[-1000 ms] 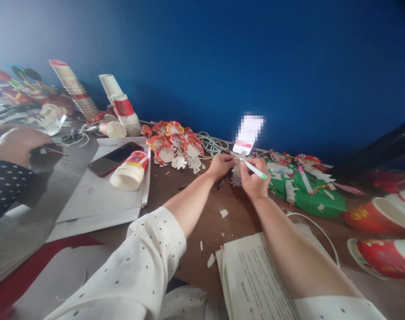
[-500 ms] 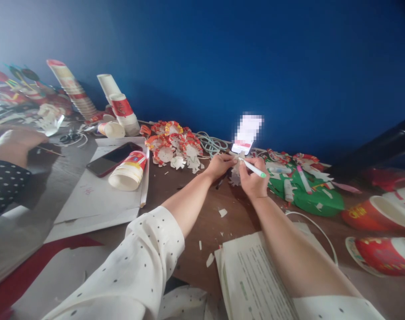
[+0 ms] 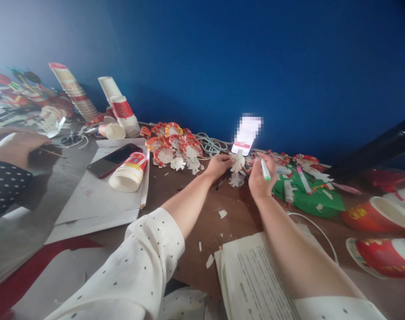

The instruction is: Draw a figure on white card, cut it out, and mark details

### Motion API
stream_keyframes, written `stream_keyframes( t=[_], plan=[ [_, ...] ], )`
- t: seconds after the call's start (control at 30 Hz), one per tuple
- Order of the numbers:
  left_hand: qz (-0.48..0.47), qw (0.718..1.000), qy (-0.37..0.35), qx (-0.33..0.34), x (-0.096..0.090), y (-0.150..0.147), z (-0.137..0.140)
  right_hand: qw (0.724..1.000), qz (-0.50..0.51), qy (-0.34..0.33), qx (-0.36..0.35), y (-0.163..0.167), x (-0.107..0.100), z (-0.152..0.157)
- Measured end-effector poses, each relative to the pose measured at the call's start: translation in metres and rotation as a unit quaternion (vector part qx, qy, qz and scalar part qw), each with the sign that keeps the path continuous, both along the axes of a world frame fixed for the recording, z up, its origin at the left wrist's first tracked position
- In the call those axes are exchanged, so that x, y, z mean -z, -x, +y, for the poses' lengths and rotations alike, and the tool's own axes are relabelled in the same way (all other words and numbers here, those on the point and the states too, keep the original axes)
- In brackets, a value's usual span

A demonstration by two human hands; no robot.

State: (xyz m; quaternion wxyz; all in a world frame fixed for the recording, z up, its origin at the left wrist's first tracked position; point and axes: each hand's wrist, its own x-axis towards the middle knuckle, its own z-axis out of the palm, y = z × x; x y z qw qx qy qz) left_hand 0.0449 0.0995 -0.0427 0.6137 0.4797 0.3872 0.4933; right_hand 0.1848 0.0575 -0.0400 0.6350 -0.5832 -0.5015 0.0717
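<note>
My left hand [image 3: 220, 166] pinches a small white paper cutout [image 3: 238, 162] with a jagged outline, held above the brown table. My right hand [image 3: 262, 173] is closed round a white marker with a green end [image 3: 266, 170], a little to the right of the cutout and apart from it. Below the held piece lies another pale cutout [image 3: 236, 180]. Behind both hands a lit phone [image 3: 244, 144] leans against the blue wall, its screen partly blurred out. Left of my left hand is a pile of red and white paper-cup cutouts [image 3: 175, 144].
A green sheet [image 3: 317, 206] with a pink marker [image 3: 304, 180] and scraps lies right. Paper cups [image 3: 128, 172] and a dark phone [image 3: 112, 160] rest on white board at left. Printed papers [image 3: 252, 275] lie in front. Another person's hand [image 3: 18, 144] is far left.
My right hand has moved right with the marker, away from the paper cutout. The cutout now shows more fully in my left hand, which has barely moved.
</note>
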Motion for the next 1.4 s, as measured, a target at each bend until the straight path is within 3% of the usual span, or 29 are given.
stream_keyframes(
  t=[0.27,0.5,0.8,1.07,1.4],
  plan=[
    [-0.033,0.999,0.013,0.019,-0.004,0.001,-0.002,0.995,0.056,0.052,-0.062,0.001,0.002,0.001],
    [-0.051,0.998,0.023,0.033,-0.005,0.001,-0.002,0.991,0.094,0.066,-0.075,0.003,0.002,0.003],
    [-0.008,0.999,0.003,0.034,0.003,0.002,0.005,0.996,0.038,0.034,-0.074,-0.002,0.010,0.006],
    [-0.026,0.999,0.013,0.029,0.000,0.000,0.004,0.998,-0.036,0.018,-0.045,-0.005,0.022,0.013],
    [-0.036,0.999,0.030,0.000,-0.003,-0.006,0.005,0.989,-0.117,-0.088,-0.007,0.003,0.002,0.004]
  ],
)
